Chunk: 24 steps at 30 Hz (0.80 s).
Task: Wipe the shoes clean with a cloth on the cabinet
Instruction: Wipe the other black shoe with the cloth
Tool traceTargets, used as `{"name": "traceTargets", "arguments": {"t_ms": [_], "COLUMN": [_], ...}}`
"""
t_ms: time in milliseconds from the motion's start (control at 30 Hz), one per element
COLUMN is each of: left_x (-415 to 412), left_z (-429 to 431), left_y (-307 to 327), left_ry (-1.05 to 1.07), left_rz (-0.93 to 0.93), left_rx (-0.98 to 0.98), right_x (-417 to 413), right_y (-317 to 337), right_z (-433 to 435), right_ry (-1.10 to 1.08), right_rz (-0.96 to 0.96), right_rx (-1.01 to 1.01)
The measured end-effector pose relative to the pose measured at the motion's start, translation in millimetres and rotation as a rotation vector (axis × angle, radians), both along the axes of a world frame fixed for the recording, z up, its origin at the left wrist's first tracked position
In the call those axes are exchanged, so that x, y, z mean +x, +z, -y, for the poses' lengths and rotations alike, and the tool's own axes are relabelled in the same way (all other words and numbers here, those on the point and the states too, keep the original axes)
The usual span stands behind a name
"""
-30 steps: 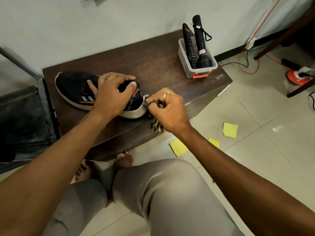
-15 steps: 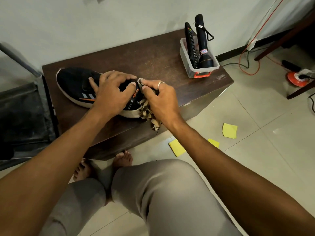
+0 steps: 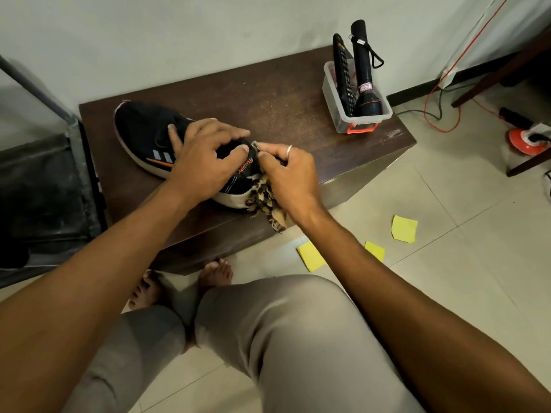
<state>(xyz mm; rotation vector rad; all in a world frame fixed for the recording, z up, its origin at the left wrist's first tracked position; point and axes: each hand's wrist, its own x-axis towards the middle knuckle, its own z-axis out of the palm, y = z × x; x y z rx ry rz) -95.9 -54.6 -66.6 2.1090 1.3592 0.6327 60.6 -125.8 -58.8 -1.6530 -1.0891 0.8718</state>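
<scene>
A black sneaker [image 3: 143, 132] with a white sole and orange lettering lies on the dark brown cabinet [image 3: 268, 102], its toe toward the far left and its heel near the front edge. My left hand [image 3: 202, 162] grips the shoe around its collar, with the fingers curled over the top. At the heel, my right hand [image 3: 289, 177] holds a patterned brown and cream cloth [image 3: 264, 201] bunched against the back of the shoe. Part of the cloth hangs below the hand over the cabinet's front edge.
A clear plastic box [image 3: 354, 114] with a torch [image 3: 365, 73] and a remote control [image 3: 341, 73] stands at the cabinet's right end. Yellow paper notes [image 3: 404, 229] lie on the tiled floor. Cables [image 3: 438, 111] and table legs are at the right; a dark rack [image 3: 44, 192] is left.
My right hand has moved with the cloth from the sole at the heel up to the heel's top edge. My left hand has kept its grip on the shoe.
</scene>
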Motion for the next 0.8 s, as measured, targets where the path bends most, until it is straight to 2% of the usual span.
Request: {"name": "traceTargets", "arguments": {"t_ms": [133, 333, 467, 633, 700, 800], "left_x": [-1.6, -3.2, -3.0, -7.1, -8.8, -8.2], "left_z": [-2.0, -0.3, -0.1, -3.4, -3.5, -4.2], "left_y": [-0.9, -1.2, -1.6, -1.8, -2.2, -2.9], "left_ry": [-0.029, -0.043, -0.026, -0.054, -0.065, -0.038], "left_rz": [-0.001, -0.01, 0.006, 0.042, 0.052, 0.062], "left_rx": [-0.005, 0.002, 0.002, -0.035, -0.038, -0.033], "right_x": [4.9, -5.5, -5.7, -2.5, -8.2, -1.0], "right_y": [-1.0, -4.0, -9.8, -21.9, -29.3, -36.1], "right_z": [25.5, -4.6, 28.4, 29.3, 24.2, 32.3], "right_ry": [0.019, -0.056, 0.002, 0.25, 0.31, 0.425], "right_rz": [-0.013, 0.033, 0.058, 0.382, 0.482, 0.635], "right_rx": [-0.001, 0.065, 0.102, 0.562, 0.639, 0.648]}}
